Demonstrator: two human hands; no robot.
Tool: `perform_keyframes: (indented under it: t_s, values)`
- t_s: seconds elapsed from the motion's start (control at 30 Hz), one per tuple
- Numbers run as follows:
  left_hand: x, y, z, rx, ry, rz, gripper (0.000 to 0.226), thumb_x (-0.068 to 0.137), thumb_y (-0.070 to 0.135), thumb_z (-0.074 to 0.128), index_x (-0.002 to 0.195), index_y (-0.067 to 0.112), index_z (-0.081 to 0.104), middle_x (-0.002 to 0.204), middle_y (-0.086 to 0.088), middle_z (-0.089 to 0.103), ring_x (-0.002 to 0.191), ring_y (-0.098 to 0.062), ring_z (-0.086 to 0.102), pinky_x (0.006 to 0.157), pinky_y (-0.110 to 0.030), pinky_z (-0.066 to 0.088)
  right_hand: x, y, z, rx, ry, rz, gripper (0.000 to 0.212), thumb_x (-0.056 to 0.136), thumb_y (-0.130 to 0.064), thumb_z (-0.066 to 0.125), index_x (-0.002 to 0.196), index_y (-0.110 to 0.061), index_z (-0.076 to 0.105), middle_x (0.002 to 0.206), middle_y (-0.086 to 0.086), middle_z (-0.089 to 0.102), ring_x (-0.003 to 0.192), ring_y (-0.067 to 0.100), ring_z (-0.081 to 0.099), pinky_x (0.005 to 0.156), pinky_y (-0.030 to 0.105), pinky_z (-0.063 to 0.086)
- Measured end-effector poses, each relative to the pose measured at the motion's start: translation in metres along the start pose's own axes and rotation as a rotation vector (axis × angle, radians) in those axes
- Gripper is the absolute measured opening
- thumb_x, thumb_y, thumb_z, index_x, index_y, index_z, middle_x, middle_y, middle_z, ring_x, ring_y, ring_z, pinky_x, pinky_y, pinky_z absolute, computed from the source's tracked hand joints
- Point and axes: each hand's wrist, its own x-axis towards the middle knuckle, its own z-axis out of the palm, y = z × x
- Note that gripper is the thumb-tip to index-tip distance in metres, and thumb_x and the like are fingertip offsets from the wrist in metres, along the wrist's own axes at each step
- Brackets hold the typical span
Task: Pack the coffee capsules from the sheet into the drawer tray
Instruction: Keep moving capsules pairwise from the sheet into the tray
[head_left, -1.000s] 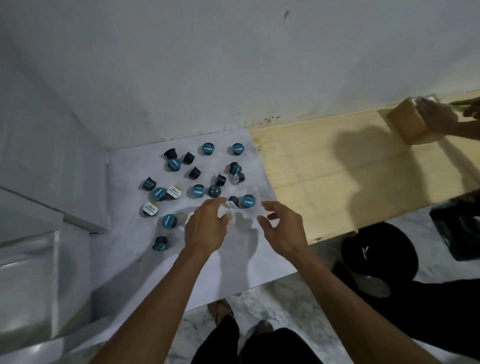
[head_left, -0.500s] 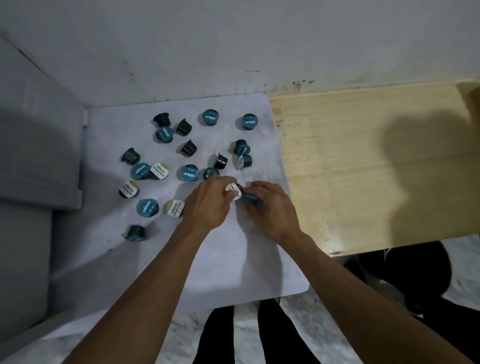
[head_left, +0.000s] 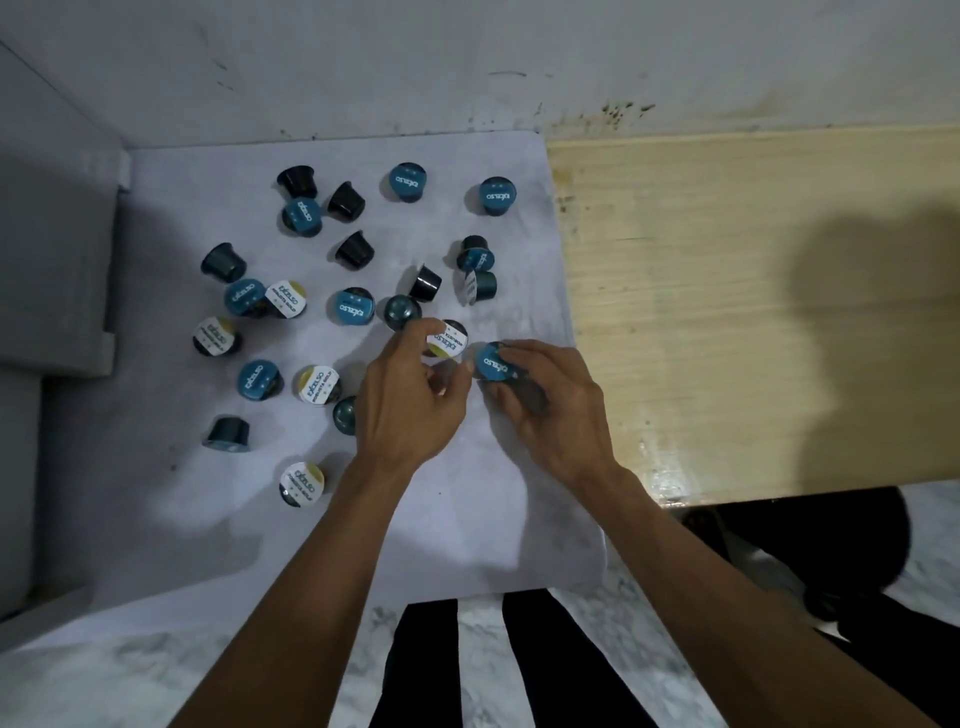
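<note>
Picking is the step in hand: our left hand (head_left: 410, 395) pinches a white-and-yellow-lidded black plastic capsule (head_left: 448, 339) while our right hand (head_left: 550, 402) curls its fingers round a blue-lidded capsule (head_left: 492, 362), both just above the white sheet (head_left: 467, 519). Each lid faces up toward us, axis roughly upright, slightly tilted. Next we judge they must be carried to the drawer tray, which is out of view.

The capsules (head_left: 354, 306) look like glossy plastic with smooth printed lids. The sheet (head_left: 467, 519) is matt paper. The board (head_left: 727, 312) is pale, grainy wood.

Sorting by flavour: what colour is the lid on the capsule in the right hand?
Blue lid, white lettering; head view.
</note>
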Motion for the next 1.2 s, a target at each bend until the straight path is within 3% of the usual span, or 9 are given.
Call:
perform_keyframes:
  t_s: [0.1, 0.27, 0.63, 0.77, 0.9, 0.97, 1.03, 1.13, 1.2]
  values:
    - [-0.005, -0.011, 0.012, -0.023, 0.054, 0.000, 0.036, 0.086, 0.020, 0.069, 0.120, 0.021, 0.057, 0.107, -0.002, 0.068, 0.078, -0.019, 0.067, 0.066, -0.042, 0.058, -0.001, 0.004, 0.007, -0.006, 0.074, -0.052, 0.029, 0.086, -0.018, 0.073, 0.110, -0.004, 0.070, 0.114, 0.008, 0.070, 0.103, 0.022, 0.062, 0.088, 0.035, 0.053]
    - [-0.004, -0.014, 0.021, -0.070, 0.201, 0.061, 0.028, 0.091, 0.022, 0.068, 0.117, 0.012, 0.065, 0.108, -0.006, 0.071, 0.082, -0.020, 0.070, 0.070, -0.039, 0.059, -0.003, 0.008, 0.012, 0.007, 0.144, -0.089, 0.025, 0.085, -0.015, 0.075, 0.106, -0.002, 0.072, 0.109, 0.010, 0.072, 0.099, 0.019, 0.061, 0.085, 0.036, 0.053]
    - [-0.030, 0.006, 0.006, -0.211, 0.346, -0.005, 0.026, 0.085, 0.020, 0.076, 0.109, 0.013, 0.071, 0.102, 0.001, 0.073, 0.069, -0.006, 0.064, 0.063, -0.016, 0.052, -0.007, -0.003, -0.001, 0.210, 0.200, -0.007, 0.023, 0.079, -0.009, 0.081, 0.100, -0.002, 0.074, 0.104, 0.011, 0.073, 0.094, 0.024, 0.069, 0.079, 0.041, 0.058]
    - [-0.051, 0.029, -0.035, -0.227, 0.395, -0.026, 0.024, 0.085, 0.023, 0.076, 0.108, 0.018, 0.072, 0.088, 0.005, 0.071, 0.062, -0.002, 0.061, 0.059, -0.019, 0.050, 0.001, -0.048, -0.026, 0.279, 0.174, 0.012, 0.023, 0.080, -0.015, 0.080, 0.101, -0.007, 0.075, 0.103, 0.004, 0.074, 0.087, 0.020, 0.067, 0.073, 0.021, 0.052]
    - [-0.073, 0.049, -0.094, -0.246, 0.460, -0.008, 0.024, 0.083, 0.019, 0.077, 0.106, 0.016, 0.072, 0.083, 0.017, 0.065, 0.066, 0.002, 0.063, 0.055, -0.013, 0.048, 0.011, -0.104, -0.044, 0.312, 0.171, -0.053, 0.024, 0.078, -0.013, 0.083, 0.101, -0.013, 0.074, 0.100, -0.003, 0.073, 0.076, 0.018, 0.064, 0.060, 0.024, 0.049]
    - [-0.083, 0.051, -0.129, -0.226, 0.499, 0.000, 0.023, 0.082, 0.016, 0.078, 0.104, 0.016, 0.072, 0.081, 0.015, 0.066, 0.066, 0.003, 0.062, 0.058, -0.008, 0.045, 0.015, -0.135, -0.048, 0.342, 0.164, -0.071, 0.024, 0.078, -0.015, 0.083, 0.100, -0.014, 0.074, 0.099, -0.006, 0.072, 0.075, 0.016, 0.064, 0.059, 0.024, 0.050]
    - [-0.093, 0.049, -0.166, -0.220, 0.525, 0.009, 0.023, 0.082, 0.017, 0.077, 0.105, 0.017, 0.072, 0.084, 0.011, 0.070, 0.065, -0.002, 0.063, 0.057, -0.013, 0.048, 0.017, -0.168, -0.047, 0.385, 0.155, -0.091, 0.023, 0.079, -0.018, 0.082, 0.100, -0.013, 0.074, 0.098, -0.005, 0.072, 0.075, 0.015, 0.064, 0.058, 0.025, 0.050]
    - [-0.111, 0.037, -0.227, -0.149, 0.580, 0.022, 0.023, 0.081, 0.017, 0.078, 0.103, 0.019, 0.073, 0.081, 0.020, 0.066, 0.065, 0.000, 0.062, 0.056, -0.009, 0.044, 0.017, -0.221, -0.037, 0.436, 0.147, -0.140, 0.021, 0.079, -0.019, 0.081, 0.099, -0.014, 0.074, 0.096, -0.004, 0.072, 0.074, 0.012, 0.063, 0.058, 0.025, 0.049]
    - [-0.126, 0.021, -0.267, -0.119, 0.616, 0.022, 0.023, 0.080, 0.019, 0.080, 0.102, 0.021, 0.074, 0.081, 0.016, 0.068, 0.067, -0.003, 0.063, 0.060, -0.010, 0.046, 0.014, -0.257, -0.023, 0.468, 0.134, -0.159, 0.021, 0.079, -0.020, 0.081, 0.098, -0.014, 0.074, 0.097, -0.005, 0.072, 0.074, 0.011, 0.064, 0.058, 0.026, 0.050]
